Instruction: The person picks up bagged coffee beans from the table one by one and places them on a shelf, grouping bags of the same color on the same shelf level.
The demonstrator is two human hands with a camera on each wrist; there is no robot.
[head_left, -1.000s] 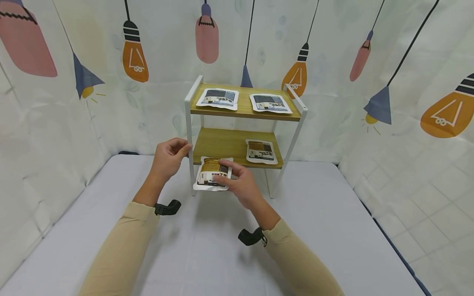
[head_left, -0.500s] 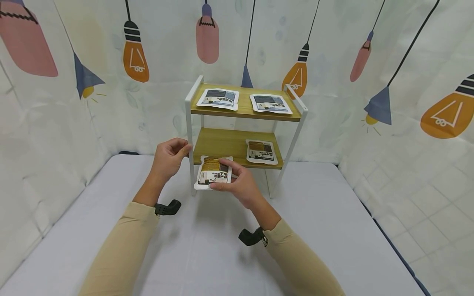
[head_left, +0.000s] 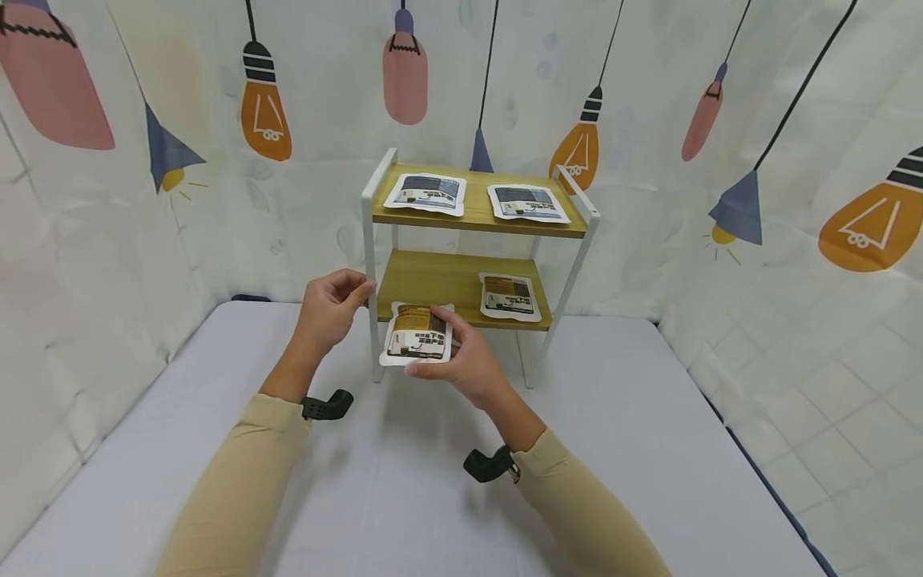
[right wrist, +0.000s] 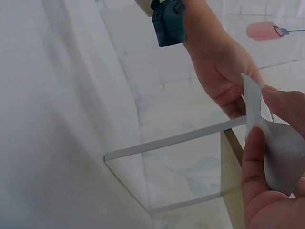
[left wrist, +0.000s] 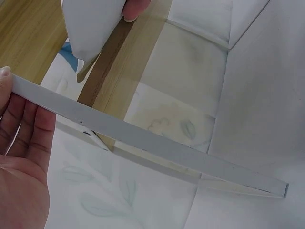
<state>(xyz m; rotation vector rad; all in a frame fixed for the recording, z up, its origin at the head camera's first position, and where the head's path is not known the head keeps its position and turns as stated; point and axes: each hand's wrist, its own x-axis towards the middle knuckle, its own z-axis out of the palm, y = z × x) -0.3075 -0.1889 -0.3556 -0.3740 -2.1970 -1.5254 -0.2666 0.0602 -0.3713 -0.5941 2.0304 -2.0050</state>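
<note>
In the head view a small two-tier rack (head_left: 425,276) with wooden shelves and a white frame stands on the table. My left hand (head_left: 332,311) pinches its front left post (left wrist: 143,136) between thumb and fingers. My right hand (head_left: 470,359) holds a flat pouch (head_left: 417,336) with a brown and white label by its right side, at the front left edge of the lower shelf. The thumb lies at the pouch's lower edge. In the right wrist view the pouch's plain back (right wrist: 283,152) faces the camera, slightly bent between the fingers.
Another brown-label pouch (head_left: 509,296) lies at the right of the lower shelf. On the upper shelf lie a left blue-label pouch (head_left: 425,194) and a right one (head_left: 528,203). A white tablecloth (head_left: 404,497) covers the table, with a patterned fabric wall (head_left: 317,200) close behind the rack.
My right thumb has slid from the pouch's face down to its lower edge, uncovering the label. The pouch's near edge has risen slightly. The left hand stays on the post.
</note>
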